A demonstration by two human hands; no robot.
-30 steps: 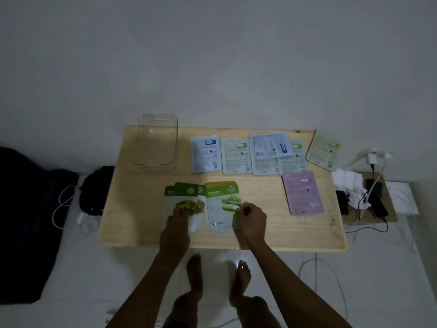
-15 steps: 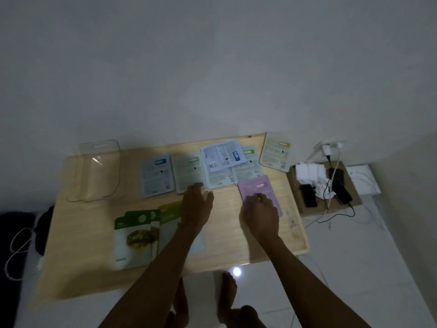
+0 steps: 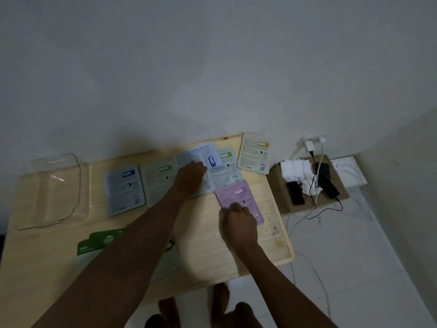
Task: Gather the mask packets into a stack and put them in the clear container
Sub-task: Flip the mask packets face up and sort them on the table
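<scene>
With the right hand (image 3: 238,223) pinching the pink packet (image 3: 236,194) and the left hand (image 3: 190,177) pressing flat, slick packets could slide off the table's (image 3: 212,256) far-right edge.

Phones (image 3: 295,192) and cables (image 3: 316,185) beside wooden table (image 3: 272,233).

A clear plastic container (image 3: 55,190) lies at the table's far left corner. Flat rectangular mask packets spread along the far edge: a pale blue packet (image 3: 124,185), a grey-green packet (image 3: 157,183), a white packet with a blue label (image 3: 203,155) overlapping a pale green packet (image 3: 224,171), and a cream packet (image 3: 254,152) at the far right corner. A pink packet (image 3: 236,192) lies nearer the right edge; green-topped packets (image 3: 99,242) lie by the near left.
</scene>
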